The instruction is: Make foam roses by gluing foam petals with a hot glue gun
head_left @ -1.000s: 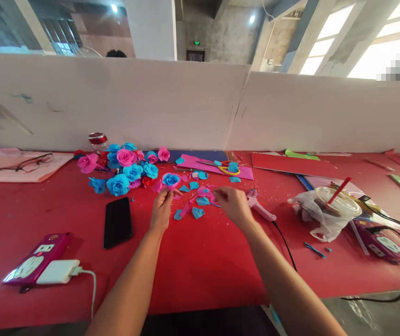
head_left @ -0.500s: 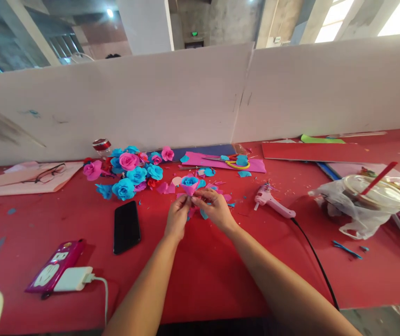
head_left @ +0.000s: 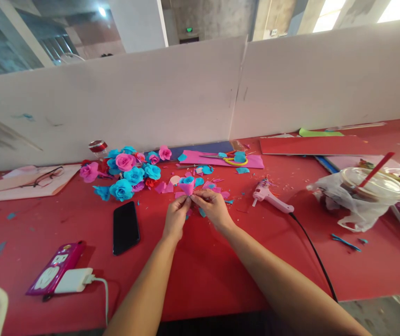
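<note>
Between my two hands stands a paper flower point(head_left: 186, 185), blue inside with a pink petal wrapped round its outside. My left hand point(head_left: 176, 215) pinches it at the base from the left. The fingertips of my right hand point(head_left: 213, 207) close on the same base from the right. The stem below is hidden by my fingers. Pink and blue paper scraps point(head_left: 205, 186) lie behind and around the hands. Left of them is a bunch of finished-looking blue and pink paper roses point(head_left: 133, 175).
A pink glue gun point(head_left: 272, 199) with a black cord lies to the right. Yellow-handled scissors point(head_left: 237, 162) rest on pink paper at the back. A phone point(head_left: 126, 228) and a white power bank point(head_left: 74, 281) are on the left; a lidded cup point(head_left: 375, 183) in a plastic bag stands far right.
The flower has tilted, so less of its blue centre and more of its pink side shows. Both hands keep their pinch at its base. The view has shifted slightly.
</note>
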Demonstrator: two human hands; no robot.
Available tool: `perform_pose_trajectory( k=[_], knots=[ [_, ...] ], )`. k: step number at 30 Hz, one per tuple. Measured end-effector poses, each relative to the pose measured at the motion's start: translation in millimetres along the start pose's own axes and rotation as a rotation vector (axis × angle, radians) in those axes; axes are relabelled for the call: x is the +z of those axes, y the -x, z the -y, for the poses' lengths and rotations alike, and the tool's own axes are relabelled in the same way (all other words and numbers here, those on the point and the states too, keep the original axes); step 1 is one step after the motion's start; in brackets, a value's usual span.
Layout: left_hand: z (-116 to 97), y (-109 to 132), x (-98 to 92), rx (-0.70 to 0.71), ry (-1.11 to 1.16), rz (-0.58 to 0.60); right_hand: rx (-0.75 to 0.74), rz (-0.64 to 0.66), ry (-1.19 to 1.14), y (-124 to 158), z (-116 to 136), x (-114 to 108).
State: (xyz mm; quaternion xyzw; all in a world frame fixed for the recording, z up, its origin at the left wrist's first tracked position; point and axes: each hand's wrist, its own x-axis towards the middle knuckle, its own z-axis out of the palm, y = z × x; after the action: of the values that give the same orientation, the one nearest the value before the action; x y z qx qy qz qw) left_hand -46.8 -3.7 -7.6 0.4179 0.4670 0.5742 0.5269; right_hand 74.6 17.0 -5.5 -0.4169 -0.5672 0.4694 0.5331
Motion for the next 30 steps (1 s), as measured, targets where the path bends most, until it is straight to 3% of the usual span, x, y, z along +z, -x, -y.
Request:
perform_pose_trajectory(
  k=[5,11,20,24,27,30],
  knots=[
    [2.0,-1.6,-1.4,0.002,0.006,-0.009,-0.073,-0.050,0.028,1.6,2.3,2.1],
    [-7.6,0.0,-3.6,0.149,-0.005,-0.078,-0.167,-0.076,0.044,4.5,12.0,1.9],
    [-3.4,-1.2,-15.5,0.286,-0.102,-0.148,-0.296,0.016,0.011,9.6,18.6,2.6],
    [-6.1,-2.3,-21.7,0.292,-0.138,-0.094,-0.327,0.067,0.005,10.9,23.8,1.0],
    [-10.6,-1.3,-22.6,0.222,-0.067,-0.011,-0.278,0.140,0.005,10.6,28.9,-2.3],
    [-13.0,-0.1,-20.5,0.172,0.000,0.038,-0.119,0.245,-0.115,9.2,31.2,-5.6]
  ],
)
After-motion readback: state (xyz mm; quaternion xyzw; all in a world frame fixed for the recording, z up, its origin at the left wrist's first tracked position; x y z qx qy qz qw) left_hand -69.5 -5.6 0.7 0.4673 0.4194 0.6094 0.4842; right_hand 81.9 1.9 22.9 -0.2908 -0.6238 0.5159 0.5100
